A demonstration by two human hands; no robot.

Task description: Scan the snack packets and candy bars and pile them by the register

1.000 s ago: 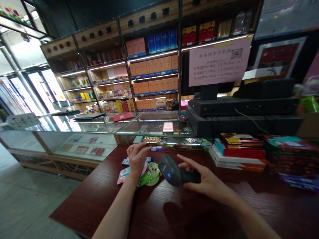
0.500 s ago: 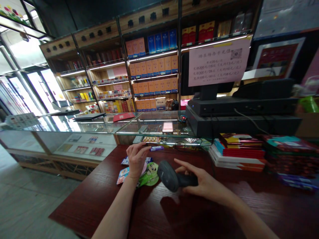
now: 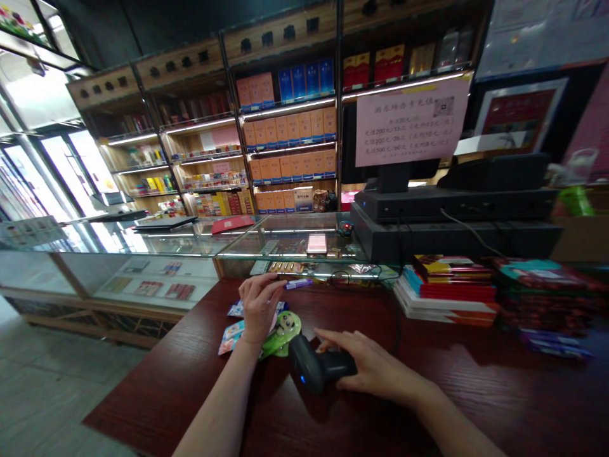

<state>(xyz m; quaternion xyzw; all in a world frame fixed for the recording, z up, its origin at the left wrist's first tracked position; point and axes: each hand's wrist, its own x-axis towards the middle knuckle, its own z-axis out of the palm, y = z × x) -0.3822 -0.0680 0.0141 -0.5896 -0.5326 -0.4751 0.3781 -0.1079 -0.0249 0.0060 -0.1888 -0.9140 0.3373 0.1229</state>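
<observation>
My left hand [image 3: 258,309] pinches one end of a slim purple packet [image 3: 299,284], raised above the dark wooden counter [image 3: 176,374]. Below and behind this hand lie a green packet with a panda face [image 3: 284,330], a blue-and-pink packet [image 3: 231,336] and a dark blue packet [image 3: 235,309], partly covered by the hand. My right hand [image 3: 359,362] is closed round the handle of a black barcode scanner [image 3: 309,367], with the index finger stretched out. The scanner's head points left, low over the counter and near the panda packet, and a small blue light glows on it.
Stacked boxes [image 3: 450,292] stand to the right, beside dark brown packages [image 3: 547,298] and several purple packets [image 3: 554,344]. A black register [image 3: 451,228] sits behind them. Across the back runs a glass display case [image 3: 285,231], with cables near its front edge.
My right hand has moved the scanner down and to the left, closer to the panda packet. A blue light now shows on it. My left hand keeps its pinch almost in place.
</observation>
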